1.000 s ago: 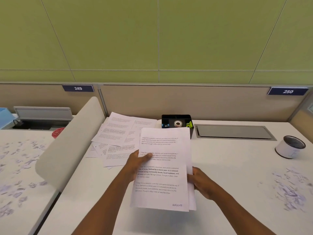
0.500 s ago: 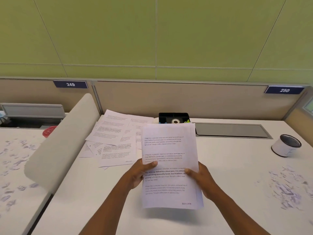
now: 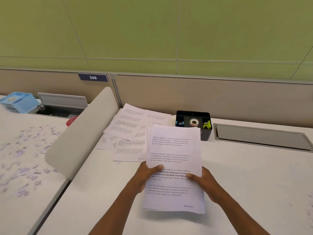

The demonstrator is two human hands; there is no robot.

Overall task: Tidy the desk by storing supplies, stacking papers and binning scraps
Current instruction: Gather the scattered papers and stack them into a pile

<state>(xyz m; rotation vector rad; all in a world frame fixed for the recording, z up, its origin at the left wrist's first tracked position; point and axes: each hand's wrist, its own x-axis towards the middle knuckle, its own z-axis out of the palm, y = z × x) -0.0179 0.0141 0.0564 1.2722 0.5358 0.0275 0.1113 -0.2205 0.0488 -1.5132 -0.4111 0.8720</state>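
White sheet stack [image 3: 175, 160], footer "DUPLICATE"

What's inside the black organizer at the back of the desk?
In the black organizer: a tape roll, a blue item on its left and green items on its right. The held paper stack hides its lower front.

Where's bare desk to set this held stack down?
Both hands, left hand and right hand, grip the stack. Bare desk lies right of it, in front of the grey hatch. Crowded: loose sheets left, black organizer behind.
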